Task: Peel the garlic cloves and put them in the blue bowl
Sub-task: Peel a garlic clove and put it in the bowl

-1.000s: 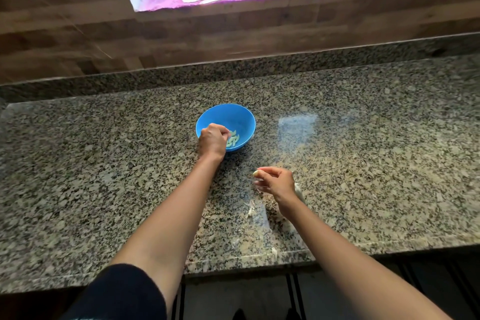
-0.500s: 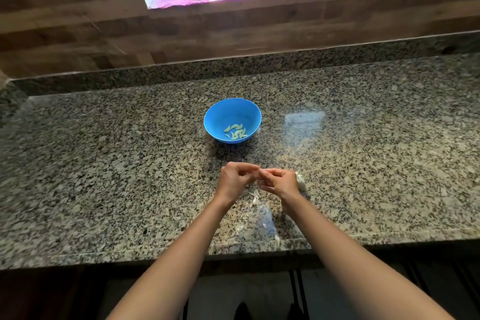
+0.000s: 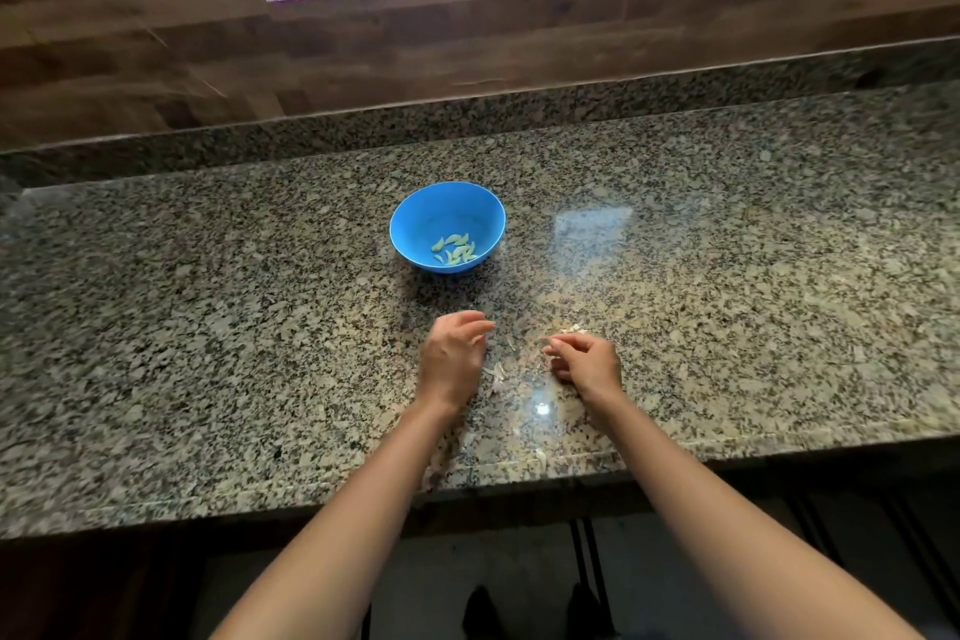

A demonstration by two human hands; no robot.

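A speckled granite counter (image 3: 208, 327) runs beneath a wood-plank wall (image 3: 156, 42). The blue bowl (image 3: 415, 218) sits toward the far middle, holding the peeled garlic cloves (image 3: 454, 248). Nearer, the left hand (image 3: 451, 359) hovers with its fingers relaxed and holding nothing. The right hand (image 3: 586, 365) has its fingers curled; whether it pinches anything I cannot tell. Unpeeled garlic (image 3: 571, 329) lies just beyond it, and papery skins (image 3: 498, 373) lie between the hands.

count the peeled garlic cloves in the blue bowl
8 or so peeled cloves, all piled together at the bottom of the blue bowl, toward its near side; they overlap, so one or two may be hidden.
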